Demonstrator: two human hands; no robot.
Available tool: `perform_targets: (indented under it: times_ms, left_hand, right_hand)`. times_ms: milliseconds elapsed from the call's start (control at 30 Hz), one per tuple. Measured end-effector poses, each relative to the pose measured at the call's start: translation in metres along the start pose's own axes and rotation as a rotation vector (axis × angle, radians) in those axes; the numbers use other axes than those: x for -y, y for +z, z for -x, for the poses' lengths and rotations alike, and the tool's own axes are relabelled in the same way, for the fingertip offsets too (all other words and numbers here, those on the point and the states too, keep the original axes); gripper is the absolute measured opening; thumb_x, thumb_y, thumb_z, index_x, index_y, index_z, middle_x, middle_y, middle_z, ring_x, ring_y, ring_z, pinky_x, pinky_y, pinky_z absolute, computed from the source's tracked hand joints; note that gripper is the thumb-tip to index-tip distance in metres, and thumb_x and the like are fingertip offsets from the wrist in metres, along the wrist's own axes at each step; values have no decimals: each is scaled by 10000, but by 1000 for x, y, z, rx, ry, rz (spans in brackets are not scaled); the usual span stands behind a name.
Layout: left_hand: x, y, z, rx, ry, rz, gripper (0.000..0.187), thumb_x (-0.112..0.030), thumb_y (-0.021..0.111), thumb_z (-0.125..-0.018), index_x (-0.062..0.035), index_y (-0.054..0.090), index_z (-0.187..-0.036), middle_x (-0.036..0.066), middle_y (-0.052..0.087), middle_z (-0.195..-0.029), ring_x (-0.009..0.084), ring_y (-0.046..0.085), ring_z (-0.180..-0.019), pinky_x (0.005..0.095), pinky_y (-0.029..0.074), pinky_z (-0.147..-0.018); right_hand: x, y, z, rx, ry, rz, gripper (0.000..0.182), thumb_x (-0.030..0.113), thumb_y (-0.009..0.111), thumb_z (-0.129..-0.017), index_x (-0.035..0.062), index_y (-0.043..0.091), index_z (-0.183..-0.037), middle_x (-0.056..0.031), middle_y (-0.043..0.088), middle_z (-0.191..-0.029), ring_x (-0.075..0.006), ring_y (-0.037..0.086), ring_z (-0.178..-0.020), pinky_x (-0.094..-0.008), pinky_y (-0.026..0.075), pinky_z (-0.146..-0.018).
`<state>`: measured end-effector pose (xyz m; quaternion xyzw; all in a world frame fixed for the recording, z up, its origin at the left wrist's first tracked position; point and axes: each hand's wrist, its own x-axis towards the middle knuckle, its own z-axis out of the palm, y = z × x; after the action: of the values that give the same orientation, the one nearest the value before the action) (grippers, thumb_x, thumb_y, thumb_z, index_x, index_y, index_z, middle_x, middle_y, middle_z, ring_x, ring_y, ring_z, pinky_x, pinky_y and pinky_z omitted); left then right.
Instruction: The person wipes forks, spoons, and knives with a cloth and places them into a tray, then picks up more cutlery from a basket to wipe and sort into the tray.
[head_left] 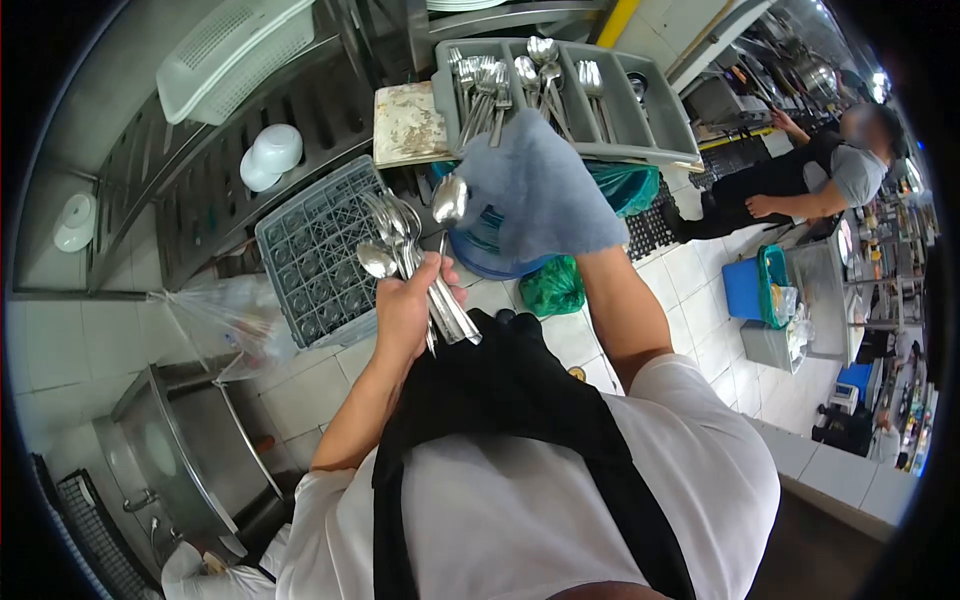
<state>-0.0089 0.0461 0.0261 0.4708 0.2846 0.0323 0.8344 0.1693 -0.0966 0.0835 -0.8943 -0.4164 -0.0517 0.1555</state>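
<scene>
Tiled kitchen, cutlery (pixel 440 290) in hand.

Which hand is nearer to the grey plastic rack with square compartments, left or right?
Left. The left hand, gripping metal spoons and forks, shows at the rack's right edge; the right hand, hidden by the blue-grey cloth, is farther off to the right.

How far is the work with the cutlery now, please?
The forks and spoons lying in the cutlery tray look done. In hand, the left hand holds a mixed bunch of cutlery; a blue-grey cloth hides the right hand. Seemingly left: that bunch, which is outside the tray.
</scene>
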Motion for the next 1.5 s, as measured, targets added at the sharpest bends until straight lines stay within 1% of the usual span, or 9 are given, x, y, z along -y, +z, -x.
perform_targets:
  times_ms: [167,267,367,433,833,1200,1267,1400,1500]
  left_hand:
    - [-6,5,-10,-6,32,-48,268,-232,639,-903,26,613,-972,102,646,-776,185,652,-629,317,552,-557]
    - [-2,13,-16,17,29,-71,271,-213,638,-901,47,605,-973,119,650,-787,199,663,-628,318,553,-559]
    - [2,20,-16,58,13,-69,237,-186,642,-896,36,610,-972,120,657,-793,194,666,-635,316,558,-566]
    - [5,20,-16,78,-25,-8,217,-177,643,-892,22,616,-973,114,662,-799,181,658,-622,307,551,-552]
    - [9,25,-4,152,13,61,185,-149,652,-887,2,588,-973,88,624,-751,184,650,-590,312,554,-529]
    - [17,31,-3,182,80,-33,169,-113,623,-902,40,580,-959,140,649,-774,196,658,-585,321,565,-533]
    - [17,29,-4,157,65,-10,177,-119,621,-905,43,580,-961,140,651,-778,195,657,-584,318,564,-533]
    - [14,28,-6,171,22,-84,203,-134,617,-912,50,572,-984,162,662,-815,216,674,-640,324,573,-584]
    - [16,39,5,221,19,-62,256,-165,606,-927,59,553,-1039,212,668,-918,260,684,-762,341,571,-711]
  right_hand:
    - [32,0,18,65,-296,390,169,216,632,-731,125,637,-874,-34,596,-811,-227,636,-770,-355,490,-661]
    - [59,21,25,-8,341,-113,190,183,548,-878,36,581,-994,-80,572,-664,-301,657,-731,-383,548,-633]
    - [63,0,22,-69,186,-443,259,277,558,-880,42,584,-986,-117,552,-645,-247,641,-689,-349,533,-617]
    - [72,-38,7,279,551,-574,279,321,519,-908,47,559,-933,-120,559,-629,-194,609,-634,-333,513,-621]
    - [59,9,26,-204,244,259,276,197,692,-673,29,618,-879,-112,620,-836,-239,586,-757,-333,451,-649]
    - [44,23,16,-165,234,267,137,127,670,-671,59,648,-788,-108,556,-654,-217,578,-666,-380,477,-628]
    - [47,47,18,394,445,69,214,83,662,-707,-11,585,-883,-133,560,-731,-246,625,-731,-343,498,-592]
    - [55,-6,22,-321,144,-73,215,167,704,-694,10,627,-818,-155,641,-845,-276,645,-831,-373,516,-674]
    - [47,-20,20,-75,325,-10,217,200,713,-687,63,655,-844,-101,645,-924,-253,650,-870,-345,500,-705]
